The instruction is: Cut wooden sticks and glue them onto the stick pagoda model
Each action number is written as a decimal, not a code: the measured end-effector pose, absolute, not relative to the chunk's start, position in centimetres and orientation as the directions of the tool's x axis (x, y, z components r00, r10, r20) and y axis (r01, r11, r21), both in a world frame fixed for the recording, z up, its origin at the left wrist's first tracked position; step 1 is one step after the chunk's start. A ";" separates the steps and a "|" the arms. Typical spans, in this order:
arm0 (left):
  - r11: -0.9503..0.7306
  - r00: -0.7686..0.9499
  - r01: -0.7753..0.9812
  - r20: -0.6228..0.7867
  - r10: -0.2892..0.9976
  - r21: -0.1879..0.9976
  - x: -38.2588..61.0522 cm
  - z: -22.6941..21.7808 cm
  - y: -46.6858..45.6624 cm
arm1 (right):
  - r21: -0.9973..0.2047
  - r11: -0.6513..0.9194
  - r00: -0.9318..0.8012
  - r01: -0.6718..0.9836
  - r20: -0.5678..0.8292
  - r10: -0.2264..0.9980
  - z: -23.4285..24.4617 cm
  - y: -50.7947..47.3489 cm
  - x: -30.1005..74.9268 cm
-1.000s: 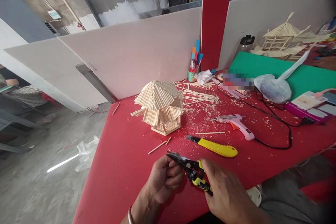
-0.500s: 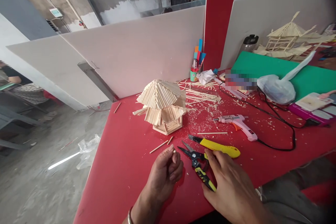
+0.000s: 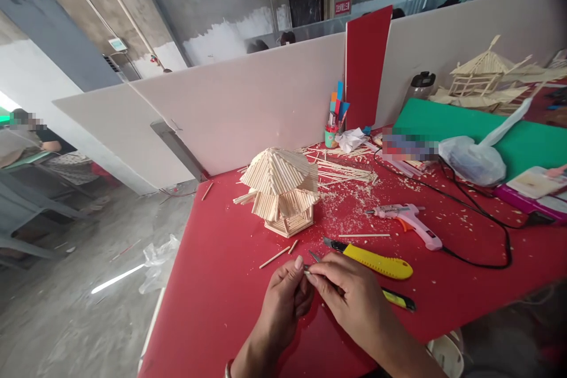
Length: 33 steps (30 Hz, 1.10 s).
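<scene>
Low over the near part of the red table (image 3: pixel 212 307), the left hand (image 3: pixel 283 301) and right hand (image 3: pixel 357 307) meet fingertip to fingertip. Each grip is pressed together on a tiny stick bit (image 3: pixel 306 272), which the fingers mostly cover, so it is hard to make out. The right hand hides most of the cutters (image 3: pixel 398 300) lying beneath it; only a blade tip and a yellow-black handle end show. A yellow knife (image 3: pixel 376 260) lies just beyond, and the stick house (image 3: pixel 283 189) stands farther back.
</scene>
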<state>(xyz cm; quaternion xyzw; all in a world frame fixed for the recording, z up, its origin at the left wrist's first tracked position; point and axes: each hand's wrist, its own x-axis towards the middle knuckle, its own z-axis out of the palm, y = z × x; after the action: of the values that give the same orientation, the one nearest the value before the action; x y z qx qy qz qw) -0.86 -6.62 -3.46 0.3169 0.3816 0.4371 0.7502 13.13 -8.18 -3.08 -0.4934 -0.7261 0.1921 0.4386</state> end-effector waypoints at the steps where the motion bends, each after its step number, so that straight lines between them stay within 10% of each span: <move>1: 0.406 0.319 -0.414 -0.288 0.903 0.815 -0.9 -3.5 -6.6 | -0.721 0.441 -0.120 0.535 0.451 0.884 -3.1 -8.0 13.1; 17: 0.137 0.048 -0.468 -0.129 0.990 0.873 -1.5 -3.1 -6.6 | -0.654 0.526 0.078 0.544 0.663 0.744 -1.3 -6.1 12.0; 33: 0.216 0.297 -0.621 -0.029 0.954 0.754 -2.5 -2.9 -6.5 | -0.333 0.538 -0.013 0.775 0.842 0.540 -0.8 -1.0 9.3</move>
<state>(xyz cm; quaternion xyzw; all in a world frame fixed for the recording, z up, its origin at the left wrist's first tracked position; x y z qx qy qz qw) -2.52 -6.46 -2.87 0.3258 0.2561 0.5346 0.7365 9.26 -1.04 -0.79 -0.4675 -0.7029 -0.1119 0.5242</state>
